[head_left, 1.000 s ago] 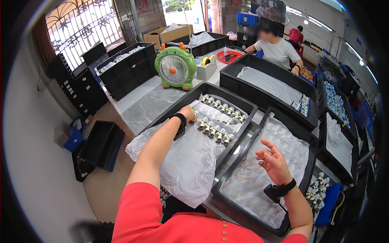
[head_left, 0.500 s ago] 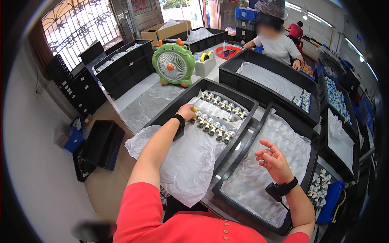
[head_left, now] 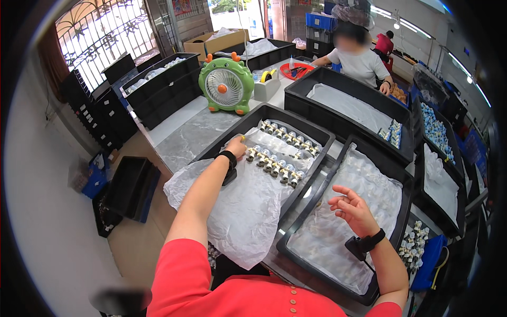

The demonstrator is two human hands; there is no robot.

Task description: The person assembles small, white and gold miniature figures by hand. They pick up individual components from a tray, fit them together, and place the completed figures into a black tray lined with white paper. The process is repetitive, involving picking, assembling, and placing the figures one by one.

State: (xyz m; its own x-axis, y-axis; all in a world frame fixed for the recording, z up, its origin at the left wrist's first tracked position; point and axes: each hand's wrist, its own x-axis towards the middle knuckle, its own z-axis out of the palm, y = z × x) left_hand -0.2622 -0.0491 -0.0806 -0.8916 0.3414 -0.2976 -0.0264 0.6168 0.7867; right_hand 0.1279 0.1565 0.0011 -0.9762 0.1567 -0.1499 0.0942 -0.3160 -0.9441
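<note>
My left hand point(head_left: 236, 147) is over the left part of a black tray point(head_left: 323, 141), at the left end of the nearer row of small figures point(head_left: 274, 165). Something yellow shows at its fingertip; most of its fingers are hidden, so I cannot tell whether it holds anything. The figures are white and dark with clear, rounded tops. White tissue sheeting point(head_left: 245, 211) lies beneath them and hangs over the tray's near edge. Above a second black tray point(head_left: 296, 254), my right hand point(head_left: 355, 212) is raised, fingers apart and partly bent, holding nothing.
Translucent sheeting point(head_left: 364, 185) covers what lies in the second tray. Beyond stand a green fan point(head_left: 226, 84), a tape dispenser point(head_left: 267, 87) and a large black bin point(head_left: 348, 122). A co-worker point(head_left: 359, 63) sits across the table. Stacked black crates point(head_left: 132, 185) stand on the floor at left.
My left hand has drawn back a little leftward from the row, uncovering the figures at its left end. My right hand has shifted slightly left and down, still raised.
</note>
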